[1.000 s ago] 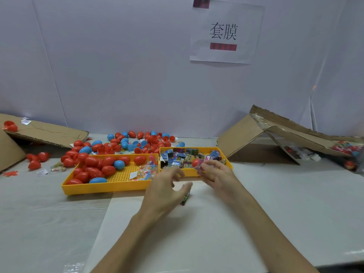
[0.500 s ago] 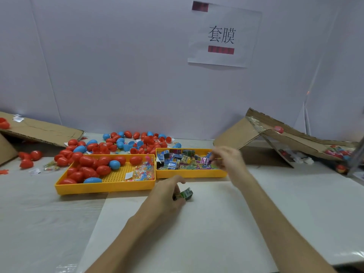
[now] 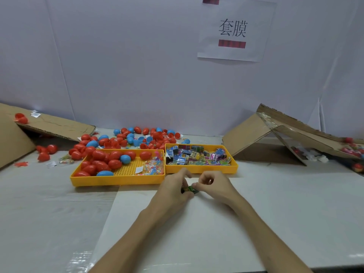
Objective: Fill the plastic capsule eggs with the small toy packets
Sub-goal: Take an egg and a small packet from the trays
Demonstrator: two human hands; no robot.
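Observation:
A small green toy packet [image 3: 190, 189] sits just above the white table, pinched between both hands. My left hand [image 3: 173, 191] grips its left end with curled fingers. My right hand [image 3: 214, 186] pinches its right end with thumb and fingertips. Just beyond them a yellow tray [image 3: 201, 170] holds many small printed toy packets [image 3: 197, 157]. A larger yellow tray [image 3: 118, 179] to its left holds red and blue capsule eggs [image 3: 104, 162] and a clear bag of coloured bits [image 3: 152, 167]. More red and blue eggs [image 3: 134, 136] lie heaped on the table behind the trays.
Torn cardboard flaps lean at the far left [image 3: 51, 125] and far right [image 3: 275, 134]; a few eggs [image 3: 352, 150] lie on the right one. Loose red eggs [image 3: 46, 150] sit left of the trays. A white wall with a paper sign [image 3: 234, 30] closes the back.
My right hand came back from the packet tray's far end and now meets my left hand on the green packet in front of the trays. The red egg it held earlier is gone.

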